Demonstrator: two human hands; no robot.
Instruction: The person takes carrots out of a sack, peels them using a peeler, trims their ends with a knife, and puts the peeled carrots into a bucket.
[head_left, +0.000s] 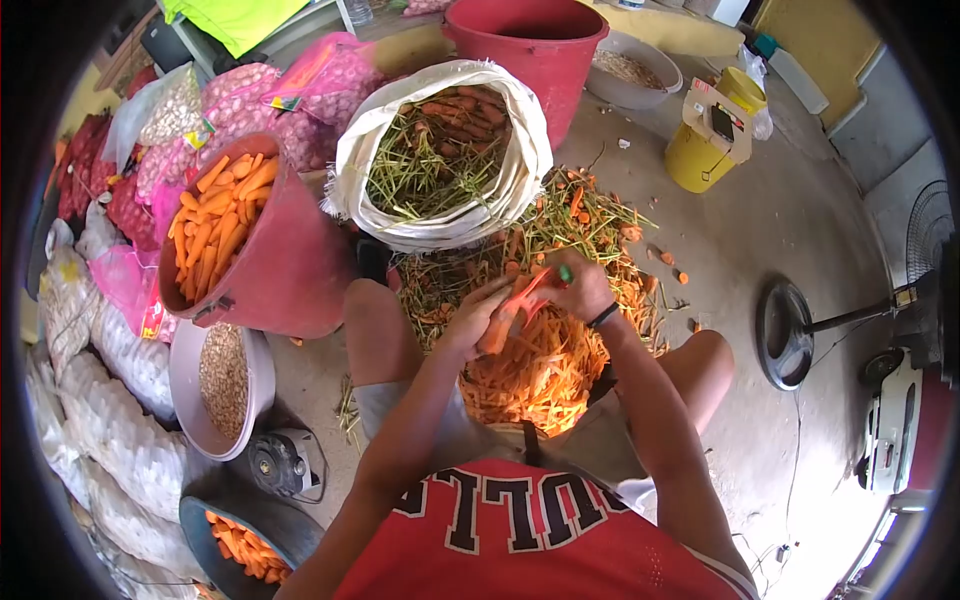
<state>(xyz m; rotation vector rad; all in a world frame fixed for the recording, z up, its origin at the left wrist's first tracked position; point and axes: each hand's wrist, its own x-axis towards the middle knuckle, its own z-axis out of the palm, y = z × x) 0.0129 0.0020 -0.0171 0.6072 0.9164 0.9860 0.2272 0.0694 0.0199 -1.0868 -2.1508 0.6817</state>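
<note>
Over a heap of orange peelings between my knees, my left hand is closed around a carrot. My right hand is wrapped round a peeler with a red-orange head, and a green tip shows at its fingers. The peeler's head lies against the carrot. Just beyond my hands stands a white sack with unpeeled carrots and green stalks inside. Stalks and carrot ends are scattered beside the heap.
A red tub of peeled carrots leans at the left, above a pale basin. A dark tub holds more carrots. Behind the sack is a big red bin. A yellow bucket and a fan base stand right.
</note>
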